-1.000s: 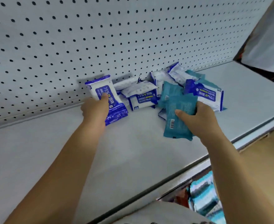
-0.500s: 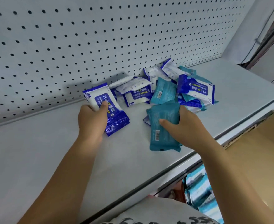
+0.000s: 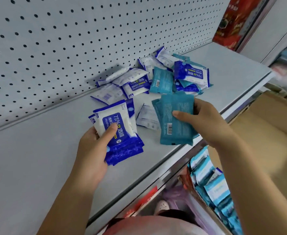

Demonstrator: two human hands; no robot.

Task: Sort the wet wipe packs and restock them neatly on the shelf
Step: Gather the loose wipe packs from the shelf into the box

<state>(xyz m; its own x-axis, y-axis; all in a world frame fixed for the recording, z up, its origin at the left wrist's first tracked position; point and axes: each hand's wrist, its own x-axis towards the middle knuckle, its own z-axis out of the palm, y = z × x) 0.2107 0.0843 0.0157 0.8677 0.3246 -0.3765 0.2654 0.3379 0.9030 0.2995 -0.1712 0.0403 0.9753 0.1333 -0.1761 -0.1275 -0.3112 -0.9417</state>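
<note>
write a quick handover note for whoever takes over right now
Left hand: grips a small stack of blue-and-white plastic alcohol wipe packs, thumb on top.
Right hand: holds a stack of teal plastic wipe packs, barcode side up.
A loose mixed pile of both kinds lies on the grey metal shelf by the white pegboard; one pale pack lies between the hands.
Done: some of each colour gathered. Left: sort the pile, set both kinds in neat rows.

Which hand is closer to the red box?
Right. The right hand, holding teal packs, is down-left of the red box; the left hand, holding blue packs, is farther left.
</note>
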